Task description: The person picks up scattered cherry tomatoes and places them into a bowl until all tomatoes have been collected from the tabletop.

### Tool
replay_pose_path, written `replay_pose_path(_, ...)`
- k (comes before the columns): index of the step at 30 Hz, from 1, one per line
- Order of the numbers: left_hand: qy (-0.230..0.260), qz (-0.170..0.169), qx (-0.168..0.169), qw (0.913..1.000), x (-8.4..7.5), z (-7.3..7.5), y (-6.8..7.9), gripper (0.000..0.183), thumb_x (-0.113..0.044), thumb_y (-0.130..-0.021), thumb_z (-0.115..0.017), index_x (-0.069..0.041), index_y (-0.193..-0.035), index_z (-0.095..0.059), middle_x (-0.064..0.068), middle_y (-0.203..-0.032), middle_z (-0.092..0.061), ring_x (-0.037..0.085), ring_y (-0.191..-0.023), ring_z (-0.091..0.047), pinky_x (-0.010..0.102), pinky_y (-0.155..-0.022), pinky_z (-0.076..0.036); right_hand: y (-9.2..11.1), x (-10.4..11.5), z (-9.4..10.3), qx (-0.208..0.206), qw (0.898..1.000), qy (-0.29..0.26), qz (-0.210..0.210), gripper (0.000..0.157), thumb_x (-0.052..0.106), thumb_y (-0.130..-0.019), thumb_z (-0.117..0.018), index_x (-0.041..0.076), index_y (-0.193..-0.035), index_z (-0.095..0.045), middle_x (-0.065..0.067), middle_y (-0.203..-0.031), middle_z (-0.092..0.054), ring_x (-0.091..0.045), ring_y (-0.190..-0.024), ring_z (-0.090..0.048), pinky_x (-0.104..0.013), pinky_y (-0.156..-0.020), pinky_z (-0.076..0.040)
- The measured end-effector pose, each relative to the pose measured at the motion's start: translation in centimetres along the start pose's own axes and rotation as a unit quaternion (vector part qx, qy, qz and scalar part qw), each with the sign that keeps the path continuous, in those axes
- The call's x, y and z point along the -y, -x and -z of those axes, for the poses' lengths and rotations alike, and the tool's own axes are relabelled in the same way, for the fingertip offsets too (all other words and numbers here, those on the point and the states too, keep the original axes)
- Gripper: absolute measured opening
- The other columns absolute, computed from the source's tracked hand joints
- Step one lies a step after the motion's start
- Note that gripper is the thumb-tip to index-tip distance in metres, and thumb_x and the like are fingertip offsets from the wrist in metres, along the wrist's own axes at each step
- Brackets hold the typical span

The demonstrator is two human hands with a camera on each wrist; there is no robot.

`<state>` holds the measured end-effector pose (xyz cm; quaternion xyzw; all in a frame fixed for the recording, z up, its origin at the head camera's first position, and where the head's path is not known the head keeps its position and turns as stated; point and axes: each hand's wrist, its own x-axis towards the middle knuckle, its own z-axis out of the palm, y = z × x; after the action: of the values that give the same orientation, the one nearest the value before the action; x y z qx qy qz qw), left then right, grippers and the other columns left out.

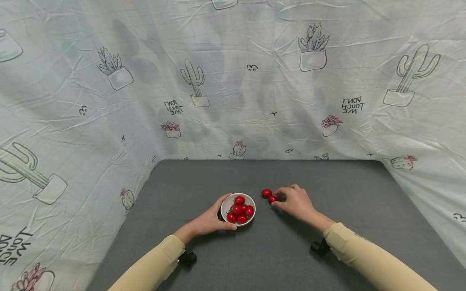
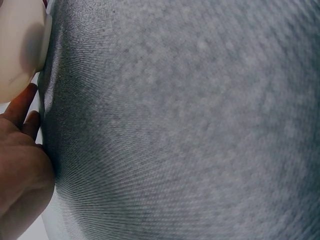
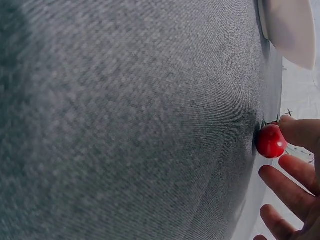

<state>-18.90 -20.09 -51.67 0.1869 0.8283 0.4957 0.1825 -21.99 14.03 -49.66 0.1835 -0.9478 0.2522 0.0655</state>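
Observation:
A small white bowl holds several red cherry tomatoes with green stems. My left hand holds the bowl from its left side, thumb along the near rim and fingers round the far side. In the left wrist view, fingertips reach under the bowl's pale wall. Right of the bowl, two cherry tomatoes lie side by side, one farther and one nearer. My right hand has its thumb and forefinger on either side of the nearer tomato, which sits on the cloth; firm contact does not show.
A dark grey cloth-like tabletop lies under everything. Behind and beside it hangs a pale curtain printed with potted cacti. Black wrist-camera mounts sit at the left wrist and right wrist.

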Motion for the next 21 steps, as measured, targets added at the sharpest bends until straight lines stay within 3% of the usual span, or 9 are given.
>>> replay_pose_path(21,-0.003,-0.005,-0.002,1.0,0.29,0.08,-0.2,0.11,-0.043,-0.079,-0.089,-0.03,-0.163,-0.02,0.002,-0.161,-0.031,0.023,-0.145,-0.033,0.055,-0.114,-0.026,-0.23,-0.2,-0.52,0.003,1.0,-0.015,-0.009,0.025,0.029,-0.087,-0.083,0.016,-0.108,-0.078,0.003,-0.098,-0.075,-0.03,-0.104,-0.058,-0.056,-0.091,-0.039)
